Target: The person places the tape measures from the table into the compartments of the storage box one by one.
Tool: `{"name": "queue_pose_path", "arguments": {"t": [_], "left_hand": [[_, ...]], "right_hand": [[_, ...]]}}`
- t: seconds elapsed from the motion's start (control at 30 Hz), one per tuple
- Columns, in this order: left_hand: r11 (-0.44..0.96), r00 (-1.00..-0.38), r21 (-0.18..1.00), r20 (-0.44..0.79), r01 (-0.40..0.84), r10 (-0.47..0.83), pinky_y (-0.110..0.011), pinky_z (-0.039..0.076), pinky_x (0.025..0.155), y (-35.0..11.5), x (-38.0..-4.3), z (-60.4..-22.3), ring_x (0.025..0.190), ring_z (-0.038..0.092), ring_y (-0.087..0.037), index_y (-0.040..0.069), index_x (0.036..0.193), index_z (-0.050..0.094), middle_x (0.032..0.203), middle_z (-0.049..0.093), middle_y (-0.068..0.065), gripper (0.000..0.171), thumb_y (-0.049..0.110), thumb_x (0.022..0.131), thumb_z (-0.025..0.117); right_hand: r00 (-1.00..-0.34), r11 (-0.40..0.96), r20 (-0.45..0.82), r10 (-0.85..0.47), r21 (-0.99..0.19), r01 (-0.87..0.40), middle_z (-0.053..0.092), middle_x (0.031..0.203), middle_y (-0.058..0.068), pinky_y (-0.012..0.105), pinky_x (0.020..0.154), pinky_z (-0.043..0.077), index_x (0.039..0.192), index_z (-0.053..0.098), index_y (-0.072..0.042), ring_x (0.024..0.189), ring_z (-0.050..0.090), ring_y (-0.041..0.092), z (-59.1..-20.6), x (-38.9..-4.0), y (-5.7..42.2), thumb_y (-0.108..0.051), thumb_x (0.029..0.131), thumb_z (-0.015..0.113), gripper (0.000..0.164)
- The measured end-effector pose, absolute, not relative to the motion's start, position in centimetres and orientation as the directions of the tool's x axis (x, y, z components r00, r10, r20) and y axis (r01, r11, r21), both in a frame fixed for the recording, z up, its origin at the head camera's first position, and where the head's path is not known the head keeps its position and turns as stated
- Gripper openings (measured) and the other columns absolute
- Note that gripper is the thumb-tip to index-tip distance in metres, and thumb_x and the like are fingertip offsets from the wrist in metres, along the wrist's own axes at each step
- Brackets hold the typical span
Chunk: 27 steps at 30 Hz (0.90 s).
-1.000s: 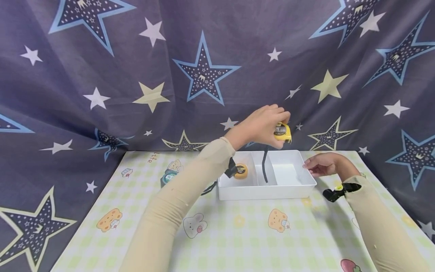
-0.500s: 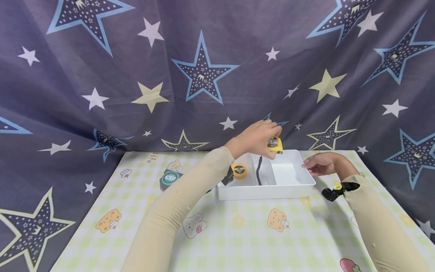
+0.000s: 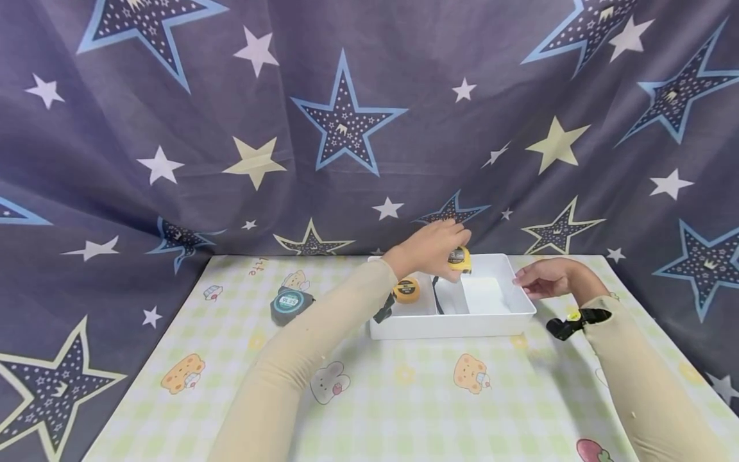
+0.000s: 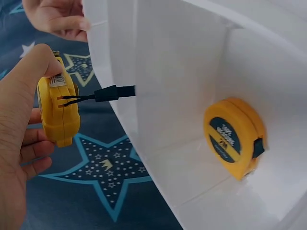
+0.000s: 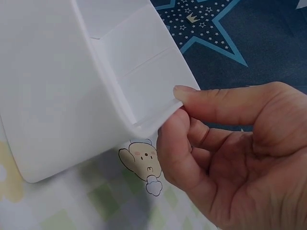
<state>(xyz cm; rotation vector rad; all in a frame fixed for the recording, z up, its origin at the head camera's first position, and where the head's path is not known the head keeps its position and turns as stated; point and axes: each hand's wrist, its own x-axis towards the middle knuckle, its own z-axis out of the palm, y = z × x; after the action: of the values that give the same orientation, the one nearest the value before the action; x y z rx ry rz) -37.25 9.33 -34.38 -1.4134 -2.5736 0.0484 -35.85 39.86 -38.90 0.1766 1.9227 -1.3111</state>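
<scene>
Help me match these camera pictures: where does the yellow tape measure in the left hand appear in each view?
Head: the yellow tape measure is right of centre, just below mid-height, in the left hand.
Left wrist: the yellow tape measure is at the left, about mid-height.
Right wrist: not in it.
Shared landmark: the white tray, its rim pinched by the right hand in all three views.

The tray (image 3: pixel 453 327) gave you room before its front edge. Your left sleeve (image 3: pixel 312 340) blocked its left edge, your right hand (image 3: pixel 545 279) the right.
</scene>
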Motion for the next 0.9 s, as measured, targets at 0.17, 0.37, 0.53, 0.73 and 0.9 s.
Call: {"name": "queue_pose_path", "arguments": {"t": [0.17,0.37,0.53,0.73,0.9], "left_hand": [[0.548,-0.530,-0.151,0.144,0.823,0.835,-0.032,0.045,0.099,9.1,-37.4,-35.1,0.105,0.049,-0.015,0.018,0.120,0.054,0.113,0.058,0.004,0.056,0.053,0.081,0.073],[0.553,-0.539,-0.159,0.126,0.818,0.833,-0.032,0.046,0.099,8.8,-37.4,-35.7,0.106,0.050,-0.015,0.016,0.127,0.056,0.118,0.060,0.003,0.061,0.054,0.082,0.072],[0.565,-0.555,-0.162,0.104,0.809,0.825,-0.032,0.044,0.106,8.8,-37.4,-36.0,0.115,0.051,-0.016,0.015,0.136,0.054,0.129,0.060,0.002,0.069,0.055,0.083,0.072],[0.566,-0.563,-0.157,0.069,0.809,0.824,-0.033,0.044,0.107,9.1,-37.4,-36.5,0.119,0.051,-0.016,0.013,0.143,0.050,0.136,0.059,0.000,0.076,0.055,0.083,0.071],[0.557,-0.559,-0.164,0.035,0.814,0.828,-0.034,0.043,0.110,9.1,-37.3,-36.8,0.121,0.051,-0.016,0.014,0.143,0.049,0.136,0.058,0.001,0.074,0.055,0.085,0.070]], "right_hand": [[-0.683,0.462,-0.670,-0.291,-0.724,0.513,0.060,0.080,-0.006,0.015,0.074,0.056,0.087,0.064,-0.018,0.075,0.059,0.002,-39.0,-36.0,39.9,-0.009,0.104,0.052,0.022],[-0.677,0.459,-0.672,-0.299,-0.724,0.515,0.061,0.080,-0.006,0.015,0.074,0.056,0.088,0.065,-0.018,0.076,0.059,0.002,-39.2,-36.2,40.1,-0.009,0.104,0.051,0.023],[-0.679,0.454,-0.670,-0.298,-0.726,0.517,0.060,0.080,-0.006,0.015,0.074,0.056,0.087,0.064,-0.018,0.075,0.059,0.002,-39.0,-36.0,39.7,-0.008,0.103,0.052,0.023],[-0.676,0.460,-0.673,-0.300,-0.723,0.515,0.060,0.081,-0.005,0.016,0.075,0.056,0.089,0.065,-0.018,0.076,0.059,0.003,-39.1,-36.0,39.9,-0.010,0.103,0.053,0.020],[-0.676,0.459,-0.675,-0.296,-0.721,0.519,0.061,0.080,-0.006,0.016,0.074,0.056,0.088,0.064,-0.018,0.075,0.059,0.002,-39.1,-36.1,39.9,-0.008,0.103,0.052,0.022]]}}
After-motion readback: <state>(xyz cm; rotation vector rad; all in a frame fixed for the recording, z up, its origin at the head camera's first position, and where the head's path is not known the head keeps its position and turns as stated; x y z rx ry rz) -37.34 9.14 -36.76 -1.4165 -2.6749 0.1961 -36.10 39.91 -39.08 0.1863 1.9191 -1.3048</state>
